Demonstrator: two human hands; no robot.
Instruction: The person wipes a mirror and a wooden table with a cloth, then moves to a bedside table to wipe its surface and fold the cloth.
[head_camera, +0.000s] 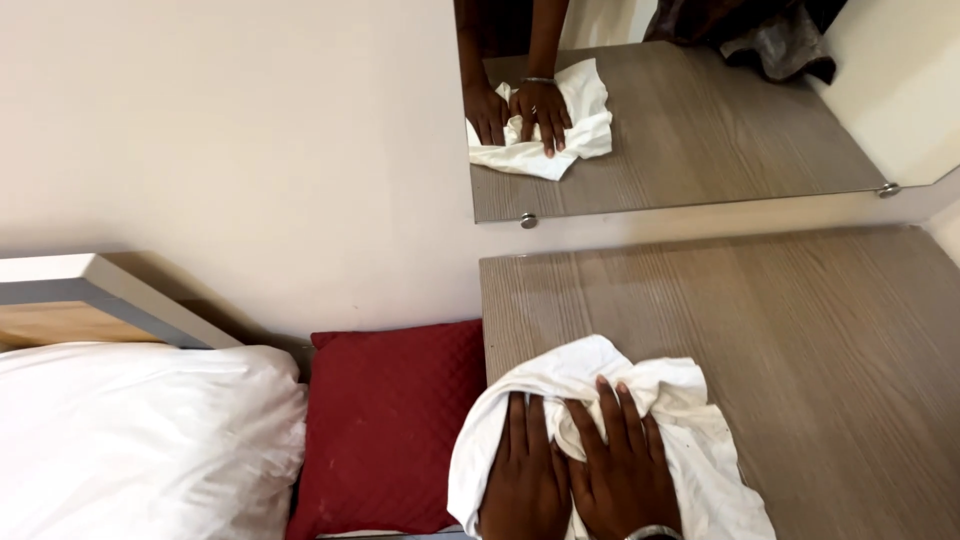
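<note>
at desk's (800, 330) left edge: both hands (575, 465) flat on white cloth (700, 440), bare wood rightward

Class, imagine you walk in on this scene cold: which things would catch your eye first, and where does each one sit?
First, the two hands, left hand and right hand, pressed flat side by side on a crumpled white cloth at the near left edge of the grey wooden tabletop. Next, the wall mirror above repeats hands and cloth. Left of the table, a red cushion sits beside a white pillow.
</note>
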